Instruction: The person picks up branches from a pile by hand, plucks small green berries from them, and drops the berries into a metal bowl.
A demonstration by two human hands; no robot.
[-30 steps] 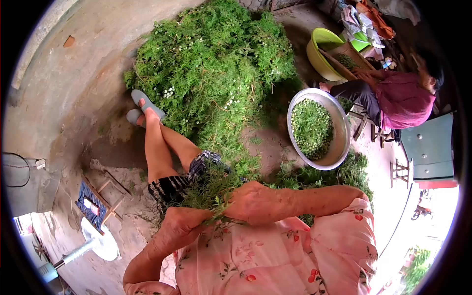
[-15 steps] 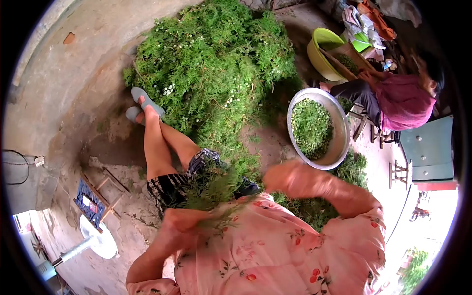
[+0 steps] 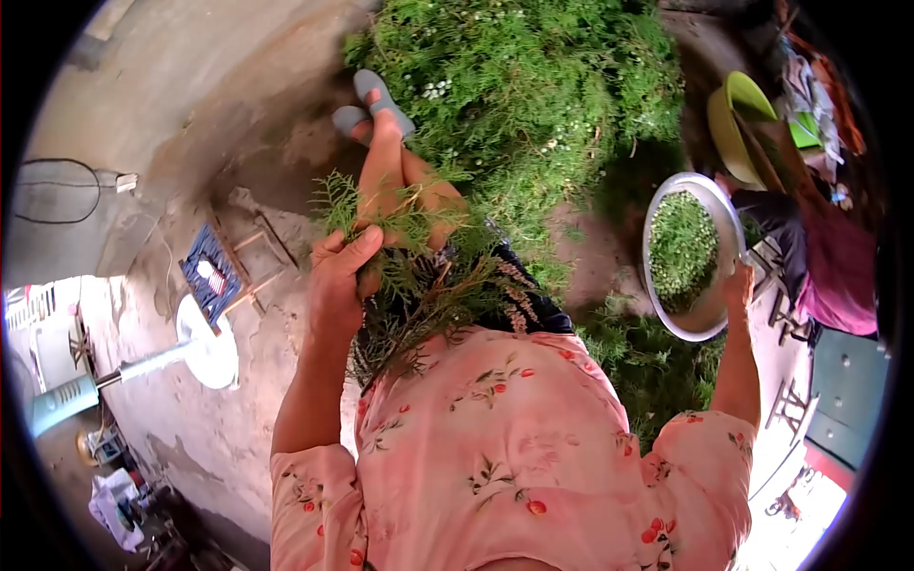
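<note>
At basin rim, outstretched right hand

You have one view, from the camera on your head. It looks steeply down along your own front through a fisheye lens, which rounds the picture and leaves black corners. Your dress fills the bottom, very near the lens. Just beyond it, your left hand, closed on sprigs, sits left of centre, close and sharp. Your legs run up the frame towards the top, where the herb heap lies farther off. Your right hand and the bowl sit at the right, bent by the lens. Another person is squeezed against that edge.
</note>
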